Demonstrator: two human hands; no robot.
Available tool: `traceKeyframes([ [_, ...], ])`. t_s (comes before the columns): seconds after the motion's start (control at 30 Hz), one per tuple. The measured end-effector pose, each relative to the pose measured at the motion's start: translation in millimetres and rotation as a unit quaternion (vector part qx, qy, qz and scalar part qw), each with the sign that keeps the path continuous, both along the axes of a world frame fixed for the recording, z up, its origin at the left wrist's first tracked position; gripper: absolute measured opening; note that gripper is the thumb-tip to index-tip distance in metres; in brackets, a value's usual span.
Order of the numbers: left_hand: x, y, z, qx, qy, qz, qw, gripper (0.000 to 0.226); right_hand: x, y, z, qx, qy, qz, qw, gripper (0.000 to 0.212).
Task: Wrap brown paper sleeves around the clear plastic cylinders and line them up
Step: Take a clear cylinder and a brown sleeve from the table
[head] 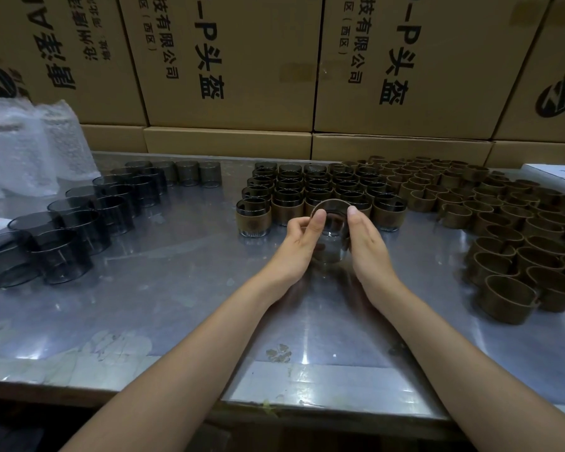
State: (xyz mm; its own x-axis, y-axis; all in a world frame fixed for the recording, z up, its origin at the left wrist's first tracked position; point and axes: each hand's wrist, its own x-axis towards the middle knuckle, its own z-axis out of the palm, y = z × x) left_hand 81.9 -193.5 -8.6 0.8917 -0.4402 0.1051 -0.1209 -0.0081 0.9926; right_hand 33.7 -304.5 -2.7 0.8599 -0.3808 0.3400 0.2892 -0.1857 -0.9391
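Dozens of bare smoky cylinders [79, 223] wait in two slanting rows at your left on the steel surface [177, 288], with bubble-wrap bags [30, 151] slumped behind them against a wall of printed cartons [242, 60].

At centre, your left hand [299, 236] and right hand [364, 243] cup one clear cylinder [331, 233] between them, tipped so its open mouth faces away from you. It is held just short of the front row of the sleeved block [320, 194], where finished pieces stand in tidy ranks. Your left thumb lies over the near rim with fingers curled behind the wall; your right thumb and palm press the opposite side. Whether a brown sleeve already sits on this piece cannot be told, since your hands hide most of its wall.

Judged by its look, the piece is light, rigid and thin-walled, with a slick surface that could slide under dry fingers. Grip it by the side wall with opposing pressure and stay gentle, as a hard squeeze may flex or crack it.

At your right, empty brown paper sleeves [503, 243] crowd the surface in loose rows; they look soft and easily crushed, so take each by its outer band.
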Motion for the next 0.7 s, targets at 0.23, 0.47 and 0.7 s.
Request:
traceKeyframes([
  [0.23, -0.4, -2.4, 0.3, -0.018, 0.007, 0.017, 1.0, 0.081, 6.5, -2.5, -1.8, 0.029, 0.024, -0.028, 0.999, 0.035],
  [0.47, 5.3, -2.2, 6.9, -0.095, 0.032, 0.051, 0.994, 0.062, 8.5, -8.9, 5.6, 0.159, 0.124, 0.08, 0.976, 0.051],
  [0.7, 7.9, 21.8, 19.5, -0.094, 0.128, -0.087, 0.983, 0.051, -4.9, -22.9, 15.6, 0.248, 0.168, 0.198, 0.933, 0.06],
])
